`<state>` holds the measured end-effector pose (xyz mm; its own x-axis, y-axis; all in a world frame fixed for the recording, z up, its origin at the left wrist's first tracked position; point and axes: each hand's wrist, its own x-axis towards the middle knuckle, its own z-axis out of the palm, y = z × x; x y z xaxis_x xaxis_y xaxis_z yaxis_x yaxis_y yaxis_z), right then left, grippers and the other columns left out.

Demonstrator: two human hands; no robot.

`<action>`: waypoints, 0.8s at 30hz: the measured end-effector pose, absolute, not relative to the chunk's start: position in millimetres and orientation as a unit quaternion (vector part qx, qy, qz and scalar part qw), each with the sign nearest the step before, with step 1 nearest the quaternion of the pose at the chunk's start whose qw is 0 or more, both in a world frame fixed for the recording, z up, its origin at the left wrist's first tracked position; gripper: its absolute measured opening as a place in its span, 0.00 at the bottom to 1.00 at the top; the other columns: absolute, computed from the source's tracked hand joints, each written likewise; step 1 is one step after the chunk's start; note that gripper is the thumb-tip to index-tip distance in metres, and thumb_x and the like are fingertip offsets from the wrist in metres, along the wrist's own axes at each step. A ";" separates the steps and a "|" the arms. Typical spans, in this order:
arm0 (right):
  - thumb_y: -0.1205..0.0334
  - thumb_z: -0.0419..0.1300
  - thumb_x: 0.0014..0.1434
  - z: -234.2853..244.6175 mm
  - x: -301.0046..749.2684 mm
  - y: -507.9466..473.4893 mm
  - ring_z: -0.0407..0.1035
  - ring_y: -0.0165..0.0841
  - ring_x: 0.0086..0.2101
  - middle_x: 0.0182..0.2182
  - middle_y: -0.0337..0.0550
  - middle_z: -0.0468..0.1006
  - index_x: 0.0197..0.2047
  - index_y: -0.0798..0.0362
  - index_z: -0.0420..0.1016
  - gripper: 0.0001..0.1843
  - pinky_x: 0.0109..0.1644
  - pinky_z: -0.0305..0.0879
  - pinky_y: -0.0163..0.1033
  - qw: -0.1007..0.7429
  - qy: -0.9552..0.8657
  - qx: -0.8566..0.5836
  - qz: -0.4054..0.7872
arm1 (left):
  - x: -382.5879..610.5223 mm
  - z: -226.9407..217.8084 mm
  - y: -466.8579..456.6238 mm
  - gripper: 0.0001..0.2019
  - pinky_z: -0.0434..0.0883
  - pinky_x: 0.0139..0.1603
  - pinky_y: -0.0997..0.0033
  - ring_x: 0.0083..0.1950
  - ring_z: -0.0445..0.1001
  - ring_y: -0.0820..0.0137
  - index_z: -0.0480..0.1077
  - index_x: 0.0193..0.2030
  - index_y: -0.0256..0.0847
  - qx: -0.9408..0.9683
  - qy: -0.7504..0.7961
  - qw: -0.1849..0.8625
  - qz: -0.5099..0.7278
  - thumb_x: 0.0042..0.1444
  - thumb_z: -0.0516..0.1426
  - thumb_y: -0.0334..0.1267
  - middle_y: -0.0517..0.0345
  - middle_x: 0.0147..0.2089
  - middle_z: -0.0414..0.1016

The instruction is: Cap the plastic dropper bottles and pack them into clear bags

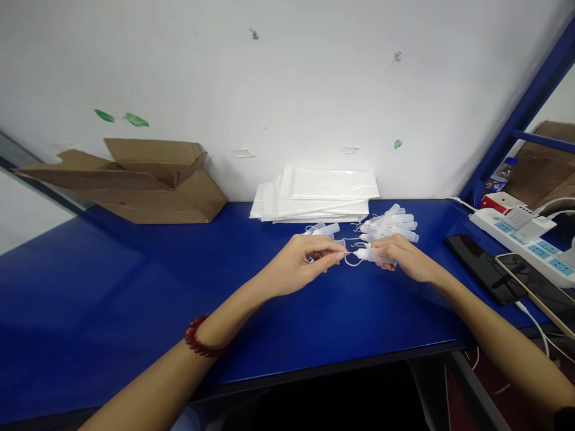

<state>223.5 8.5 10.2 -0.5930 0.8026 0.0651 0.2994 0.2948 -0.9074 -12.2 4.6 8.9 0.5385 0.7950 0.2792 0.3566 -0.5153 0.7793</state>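
My right hand (406,256) grips a small translucent squeeze bottle (368,255) by its body, its narrow tip pointing left. A thin white cord (353,264) loops from the tip end toward my left hand (303,263), whose thumb and forefinger are pinched together on it. Exactly how the cord sits in those fingertips is too small to tell. Behind my right hand lies a pile of similar bottles (390,222) with cords. A smaller group of bottles (327,230) lies just beyond my left hand, partly hidden by it.
White flat packets (332,184) are stacked against the wall. An open cardboard box (179,200) stands at the back left of the blue table (135,287). On the right are a black phone (485,269), a second phone (539,287), and a power strip (523,242) with plugged-in chargers and cables.
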 end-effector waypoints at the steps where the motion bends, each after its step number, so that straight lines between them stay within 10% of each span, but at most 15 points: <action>1: 0.60 0.48 0.54 10.1 223.4 8.5 0.57 0.28 0.22 0.19 0.36 0.64 0.20 0.51 0.60 0.12 0.27 0.55 0.37 0.267 -0.760 -0.361 0.470 | -12.2 8.5 4.6 0.11 0.67 0.25 0.76 0.25 0.70 0.75 0.79 0.38 0.37 0.809 0.357 0.339 0.321 0.60 0.57 0.41 0.55 0.30 0.77; 24: 0.58 0.49 0.56 -0.8 220.7 9.9 0.50 0.24 0.18 0.15 0.31 0.55 0.18 0.50 0.55 0.17 0.23 0.46 0.35 0.269 -0.737 -0.354 0.509 | -8.1 5.6 -0.6 0.11 0.66 0.27 0.74 0.26 0.69 0.73 0.78 0.36 0.37 0.860 0.307 0.258 0.315 0.63 0.55 0.35 0.58 0.26 0.75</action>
